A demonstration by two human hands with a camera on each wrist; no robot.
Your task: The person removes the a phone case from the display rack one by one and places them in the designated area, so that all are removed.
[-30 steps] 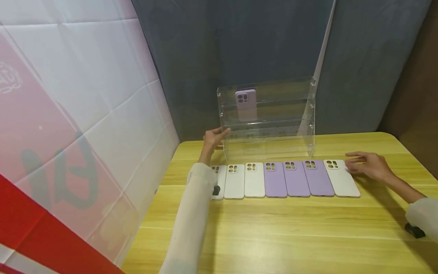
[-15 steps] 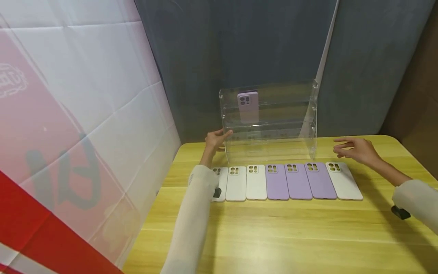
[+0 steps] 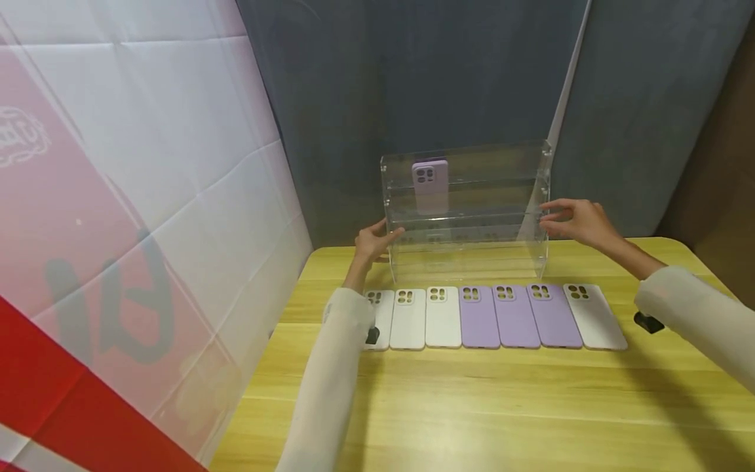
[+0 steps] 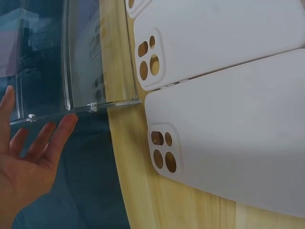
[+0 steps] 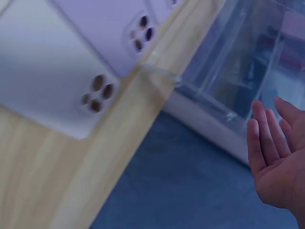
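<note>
Both hands are at the clear acrylic tiered display stand (image 3: 466, 210), which sits at the far edge of the pale wooden worktop (image 3: 472, 406), at twelve o'clock from the person. The left hand (image 3: 373, 241) rests against the stand's nine o'clock side wall, fingers (image 4: 57, 136) straight and spread, the tips just touching the acrylic edge and nothing gripped. The right hand (image 3: 580, 221) is at the three o'clock wall, fingers (image 5: 267, 138) extended and relaxed; whether they actually touch the wall I cannot tell.

One lilac phone case (image 3: 430, 185) stands upright on the top tier, toward the left end. Just in front of the stand, at six o'clock from it, lies a flat row of phone cases (image 3: 495, 316): three white ones at the left, three lilac, then one more white at the right end.

The risk, as I see it, is that the smooth acrylic, held only by flat fingers, could slip, and any jolt or tilt would topple the standing case. Dragging the stand forward would also push it into the row, which lies near its front edge.
</note>
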